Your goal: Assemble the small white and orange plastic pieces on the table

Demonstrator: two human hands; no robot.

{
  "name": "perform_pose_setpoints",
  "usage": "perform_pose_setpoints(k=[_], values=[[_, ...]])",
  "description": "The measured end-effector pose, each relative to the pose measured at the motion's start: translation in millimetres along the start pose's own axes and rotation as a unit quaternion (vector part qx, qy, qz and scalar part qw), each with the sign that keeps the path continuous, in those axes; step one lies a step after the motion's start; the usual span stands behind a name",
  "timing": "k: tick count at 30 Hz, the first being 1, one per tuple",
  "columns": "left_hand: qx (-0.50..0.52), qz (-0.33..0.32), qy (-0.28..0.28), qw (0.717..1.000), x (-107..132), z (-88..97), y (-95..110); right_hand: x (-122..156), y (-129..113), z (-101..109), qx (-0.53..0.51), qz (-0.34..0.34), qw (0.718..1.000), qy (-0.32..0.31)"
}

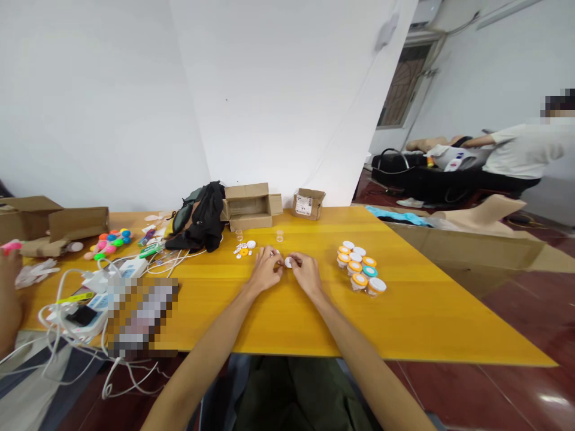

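My left hand (pixel 266 269) and my right hand (pixel 305 270) rest on the yellow table (pixel 404 317), fingers curled and meeting over a small white cap (pixel 288 262) pinched between them. What my left fingers hold is too small to name. A scatter of small white and yellow caps (pixel 244 249) lies just beyond my left hand. Two small clear cups (pixel 279 235) stand behind it. A cluster of several little jars (pixel 360 268) with orange, white and teal lids stands to the right of my right hand.
A black bag (pixel 203 216) and open cardboard boxes (pixel 250 206) sit at the table's far edge. Coloured balls (pixel 112 241), cables and chargers (pixel 85 287) fill the left side. Another person's arm (pixel 9 293) shows at far left; a person in white (pixel 521 152) is at the back right.
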State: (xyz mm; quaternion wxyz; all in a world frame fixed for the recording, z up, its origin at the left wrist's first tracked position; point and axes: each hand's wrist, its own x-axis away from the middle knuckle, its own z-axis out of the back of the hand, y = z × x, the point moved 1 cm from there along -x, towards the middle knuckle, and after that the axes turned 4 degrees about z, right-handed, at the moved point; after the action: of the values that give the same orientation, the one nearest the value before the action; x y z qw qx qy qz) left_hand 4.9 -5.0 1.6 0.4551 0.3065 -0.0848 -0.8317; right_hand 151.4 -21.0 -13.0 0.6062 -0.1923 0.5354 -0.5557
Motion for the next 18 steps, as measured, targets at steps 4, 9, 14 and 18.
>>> perform_pose_setpoints(k=[4,9,14,18], values=[[-0.011,0.017,-0.002,1.000,0.5,1.2,1.1,-0.1,-2.0,0.6,0.001,-0.014,1.000,0.003],[-0.005,0.022,0.019,1.000,-0.4,1.4,-0.2,-0.3,-7.1,2.7,0.003,-0.025,1.000,0.005],[-0.009,0.030,0.023,0.999,-1.0,0.6,-1.5,0.2,-9.8,2.5,0.010,-0.031,0.999,0.007],[-0.007,0.036,0.010,0.999,-1.1,0.8,-0.5,0.3,-8.7,1.3,0.010,-0.022,1.000,-0.001]])
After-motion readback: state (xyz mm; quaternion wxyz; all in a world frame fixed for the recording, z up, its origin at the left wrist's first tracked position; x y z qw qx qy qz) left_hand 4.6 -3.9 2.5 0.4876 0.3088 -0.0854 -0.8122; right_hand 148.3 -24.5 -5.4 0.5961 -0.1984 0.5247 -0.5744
